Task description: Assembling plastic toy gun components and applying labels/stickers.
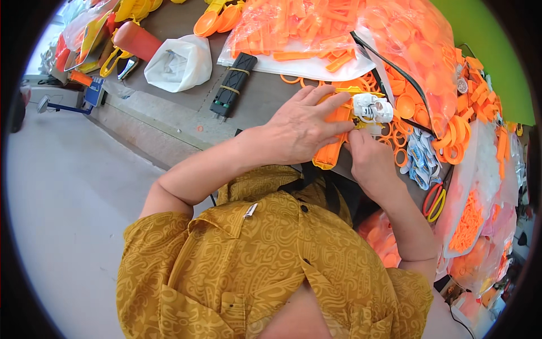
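We hold an orange plastic toy body (333, 141), long and trough-shaped, with a yellow strip along its far edge and a small white mechanism (372, 107) seated at its far end; it lies across the tabletop (186, 96) directly in front of us, its near end poking out below our left hand. Our left hand (302, 127) lies flat over the middle of the orange body, fingers spread and pressing it down, clasping it from above. Our right hand (370, 158) sits just right of the left one, fingers curled and pinched at the body's underside beneath the white mechanism; what exactly the fingertips grip we cannot tell. We count one orange body and one white mechanism in hand. Beyond the left hand lies one black ribbed bar (233, 85) bound with two pale bands, and further off one white plastic bag (179, 62). Beyond both hands sit two clear bags of orange parts (316, 34). Right of the right hand loose orange rings (451, 135) lie scattered, too many and too overlapped to count, beside a heap of small blue-and-white packets (420, 161) and one pair of looped handles in red and yellow (433, 200). The tabletop's near edge runs just under our left forearm. Room is tight to the right and beyond the hands, where parts crowd close; the only bare tabletop lies left of the left hand.
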Demonstrator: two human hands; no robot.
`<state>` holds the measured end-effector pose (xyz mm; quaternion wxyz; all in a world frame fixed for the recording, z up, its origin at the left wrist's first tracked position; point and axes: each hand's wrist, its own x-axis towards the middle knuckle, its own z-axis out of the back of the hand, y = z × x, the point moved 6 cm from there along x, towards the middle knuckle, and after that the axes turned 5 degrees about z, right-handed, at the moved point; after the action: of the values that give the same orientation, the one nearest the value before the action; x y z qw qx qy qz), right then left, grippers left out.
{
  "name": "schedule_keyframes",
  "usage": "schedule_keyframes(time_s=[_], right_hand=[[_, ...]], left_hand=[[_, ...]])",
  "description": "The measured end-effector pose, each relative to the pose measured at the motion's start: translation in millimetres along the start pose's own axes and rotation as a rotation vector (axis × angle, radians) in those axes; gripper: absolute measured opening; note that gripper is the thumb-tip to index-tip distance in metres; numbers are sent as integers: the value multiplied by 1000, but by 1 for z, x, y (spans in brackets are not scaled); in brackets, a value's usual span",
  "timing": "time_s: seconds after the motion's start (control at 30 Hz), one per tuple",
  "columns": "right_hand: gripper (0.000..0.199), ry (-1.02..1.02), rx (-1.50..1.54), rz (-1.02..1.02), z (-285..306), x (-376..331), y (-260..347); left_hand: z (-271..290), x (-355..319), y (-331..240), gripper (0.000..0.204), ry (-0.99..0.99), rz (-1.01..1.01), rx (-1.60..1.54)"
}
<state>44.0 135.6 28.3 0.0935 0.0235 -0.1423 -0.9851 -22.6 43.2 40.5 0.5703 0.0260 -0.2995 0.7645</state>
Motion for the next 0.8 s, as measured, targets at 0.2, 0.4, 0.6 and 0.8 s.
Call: schedule_keyframes(time_s=[0.2,0.4,0.6,0.8], right_hand=[[22,-113,174,-102,13,-14,6],[45,-484,149,-67,9,-37,23],[58,-333,117,-65,-5,-26,35],[51,-391,111,-34,-1,-19,37]], left_hand=[[43,-23,18,39,-313,155,49],[70,-66,75,56,-280,575,262],[67,-81,93,49,-352,829,-269],[59,-53,73,38,-536,788,-1317]])
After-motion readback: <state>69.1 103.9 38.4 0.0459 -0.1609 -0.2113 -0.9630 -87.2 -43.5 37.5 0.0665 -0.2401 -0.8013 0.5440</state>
